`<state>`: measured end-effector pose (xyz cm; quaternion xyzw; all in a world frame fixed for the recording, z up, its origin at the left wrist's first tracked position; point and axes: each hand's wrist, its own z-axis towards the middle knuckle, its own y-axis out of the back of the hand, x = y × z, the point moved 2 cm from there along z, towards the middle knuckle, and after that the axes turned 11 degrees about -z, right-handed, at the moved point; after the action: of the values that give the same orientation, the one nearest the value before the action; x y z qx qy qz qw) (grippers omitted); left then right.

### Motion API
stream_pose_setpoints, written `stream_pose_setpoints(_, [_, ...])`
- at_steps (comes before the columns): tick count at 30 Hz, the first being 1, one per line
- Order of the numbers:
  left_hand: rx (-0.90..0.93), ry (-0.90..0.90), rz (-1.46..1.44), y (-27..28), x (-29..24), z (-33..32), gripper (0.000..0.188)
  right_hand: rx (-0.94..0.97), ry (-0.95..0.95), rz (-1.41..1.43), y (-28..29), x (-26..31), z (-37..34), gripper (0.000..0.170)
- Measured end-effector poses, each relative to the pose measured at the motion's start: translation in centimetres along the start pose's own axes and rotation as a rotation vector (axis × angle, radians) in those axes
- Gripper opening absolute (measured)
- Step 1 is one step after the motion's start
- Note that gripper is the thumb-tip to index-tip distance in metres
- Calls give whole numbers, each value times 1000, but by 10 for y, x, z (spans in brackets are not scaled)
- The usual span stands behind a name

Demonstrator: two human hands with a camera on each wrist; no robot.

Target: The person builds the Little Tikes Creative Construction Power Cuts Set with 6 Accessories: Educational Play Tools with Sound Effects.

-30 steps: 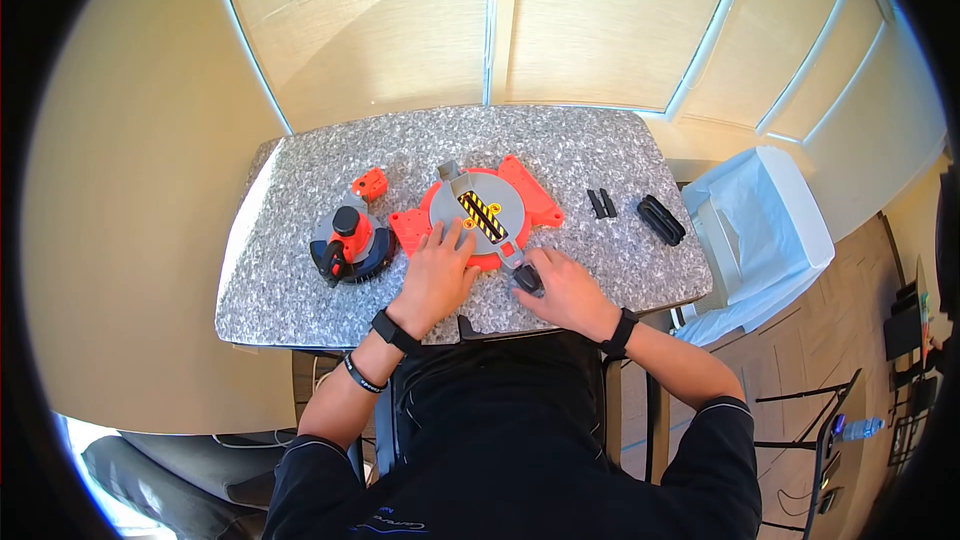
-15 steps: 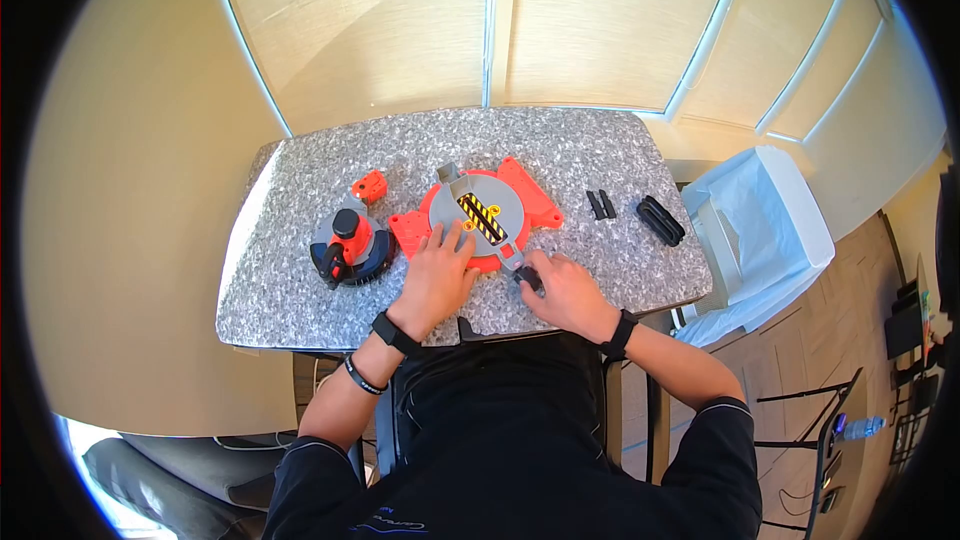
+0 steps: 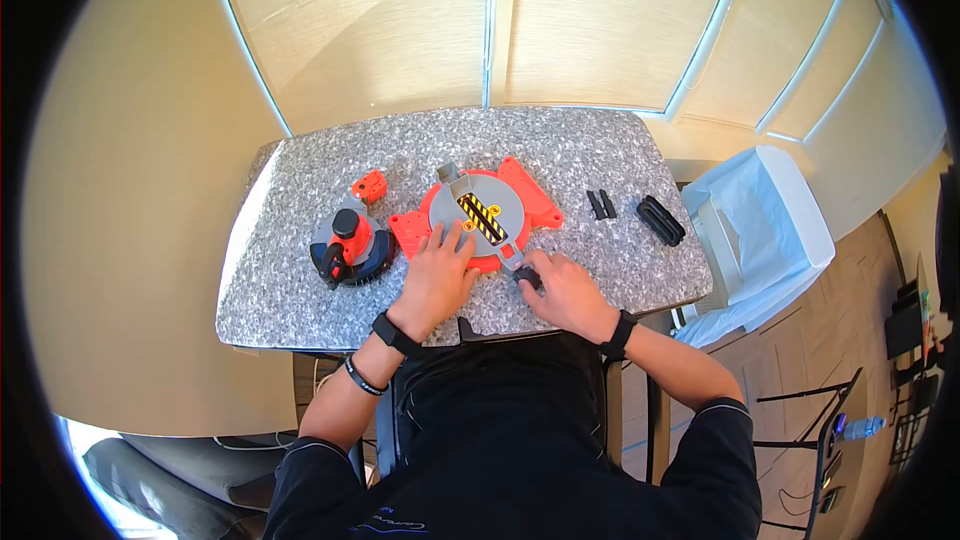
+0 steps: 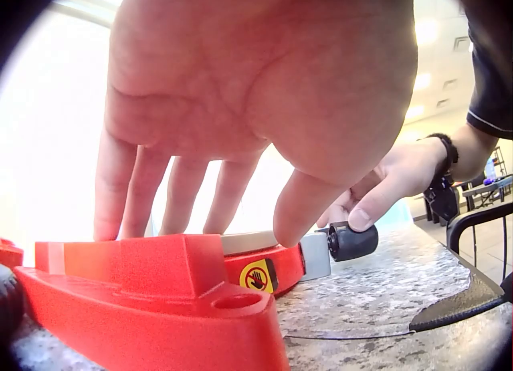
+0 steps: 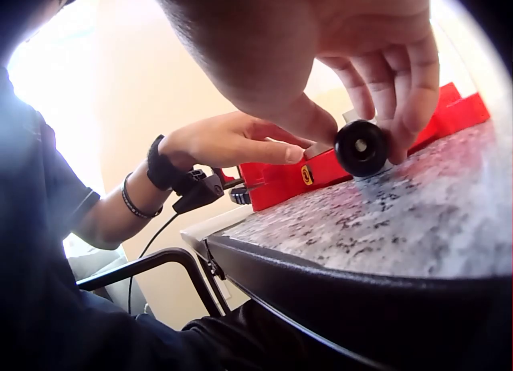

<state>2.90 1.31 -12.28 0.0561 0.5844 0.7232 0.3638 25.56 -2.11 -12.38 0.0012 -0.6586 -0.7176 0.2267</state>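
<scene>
The red base (image 3: 528,190) of a toy miter saw lies on the table, with a round grey turntable (image 3: 507,202) and a yellow-black striped slot at its middle. My left hand (image 3: 437,272) rests its extended fingertips on the near left of the base, the palm raised above it in the left wrist view. At the turntable's front arm, my right hand (image 3: 568,292) pinches a black knob (image 5: 353,151) between thumb and fingers. The knob's round end, with a light centre, faces the right wrist camera.
Left of the base stands the saw head (image 3: 350,240), red and grey with a black guard. A small red part (image 3: 370,185) lies behind it. To the right are two thin black pieces (image 3: 602,204) and a black oblong part (image 3: 661,220). A lined bin (image 3: 765,230) stands beyond the table (image 3: 300,310).
My right thumb and fingers have shifted forward around the knob, covering more of it. My left hand and the base stay where they were.
</scene>
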Motion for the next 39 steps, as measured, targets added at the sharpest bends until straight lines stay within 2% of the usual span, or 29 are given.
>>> stream_pose_setpoints(4, [5,0,-2,0,0,0,48,-22,50,46,-5,-4,2,36])
stream_pose_setpoints(6, [8,5,-6,1,0,1,48,-108,127,27,-3,-3,0,38])
stream_pose_setpoints(24, [25,14,0,-3,3,-1,51,-147,106,188,-5,-6,0,33])
stream_pose_setpoints(31, [17,13,-9,0,1,0,51,-84,91,139,-4,-7,0,37])
stream_pose_setpoints(33, [23,12,2,-2,2,0,51,-170,111,75,-6,-8,1,35])
stream_pose_setpoints(39, [31,16,5,-2,2,0,51,-169,84,78,-4,-5,0,31])
